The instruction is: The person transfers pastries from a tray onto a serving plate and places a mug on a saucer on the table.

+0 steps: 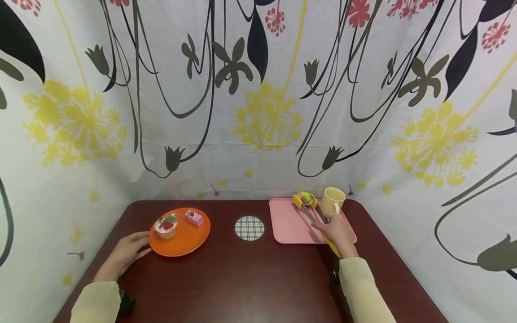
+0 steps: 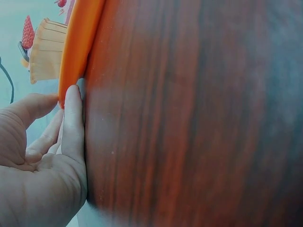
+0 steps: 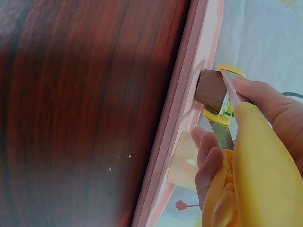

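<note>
Lying between plate [image 1: 183, 242] and tongs [image 1: 309, 214], a coaster [image 1: 249, 228] shows (head only).

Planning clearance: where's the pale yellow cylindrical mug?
In the head view, the mug stands on the far right corner of the pink rectangular tray, beside the yellow-tipped metal tongs.

From my head view I see a dark, wood-grained bench [image 1: 242, 278] with rounded far corners. An orange plate [image 1: 181, 241] sits toward its far left corner, a round checked coaster [image 1: 249, 228] near mid far edge, and a pink tray [image 1: 287, 225] by the far right corner.
</note>
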Action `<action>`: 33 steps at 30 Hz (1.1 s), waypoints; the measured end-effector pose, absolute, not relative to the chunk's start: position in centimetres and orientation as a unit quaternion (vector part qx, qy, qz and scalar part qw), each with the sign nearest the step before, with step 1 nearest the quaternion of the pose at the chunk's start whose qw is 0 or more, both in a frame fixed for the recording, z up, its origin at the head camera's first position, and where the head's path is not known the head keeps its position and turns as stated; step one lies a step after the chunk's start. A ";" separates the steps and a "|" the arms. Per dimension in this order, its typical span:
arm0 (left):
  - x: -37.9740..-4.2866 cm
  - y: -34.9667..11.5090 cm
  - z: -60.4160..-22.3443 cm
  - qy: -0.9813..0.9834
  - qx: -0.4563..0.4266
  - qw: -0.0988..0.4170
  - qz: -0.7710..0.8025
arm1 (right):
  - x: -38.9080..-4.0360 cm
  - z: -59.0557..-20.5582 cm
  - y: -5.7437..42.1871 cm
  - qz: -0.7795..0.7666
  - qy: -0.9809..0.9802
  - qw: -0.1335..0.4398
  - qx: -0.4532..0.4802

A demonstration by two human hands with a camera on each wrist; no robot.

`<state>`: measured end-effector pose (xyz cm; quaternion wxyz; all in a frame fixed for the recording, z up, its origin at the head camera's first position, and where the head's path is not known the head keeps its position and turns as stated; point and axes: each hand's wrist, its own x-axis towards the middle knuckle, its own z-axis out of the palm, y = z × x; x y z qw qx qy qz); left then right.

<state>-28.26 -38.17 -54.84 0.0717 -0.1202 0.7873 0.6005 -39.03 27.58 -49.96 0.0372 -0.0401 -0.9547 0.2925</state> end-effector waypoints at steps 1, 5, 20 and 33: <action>-28.3 -38.2 -54.9 0.787 -0.121 0.071 0.601 | -39.0 -49.9 27.6 0.295 -0.954 0.037 -0.039; -28.4 -38.2 -54.8 0.785 -0.124 0.068 0.604 | -39.0 -49.9 27.7 0.292 -0.955 0.042 -0.037; -28.4 -38.1 -54.8 0.782 -0.132 0.070 0.605 | -38.2 -49.4 27.8 0.286 -0.957 0.039 -0.042; -28.7 -37.9 -54.5 0.762 -0.155 0.081 0.623 | -37.5 -48.9 26.6 0.320 -0.945 0.054 -0.036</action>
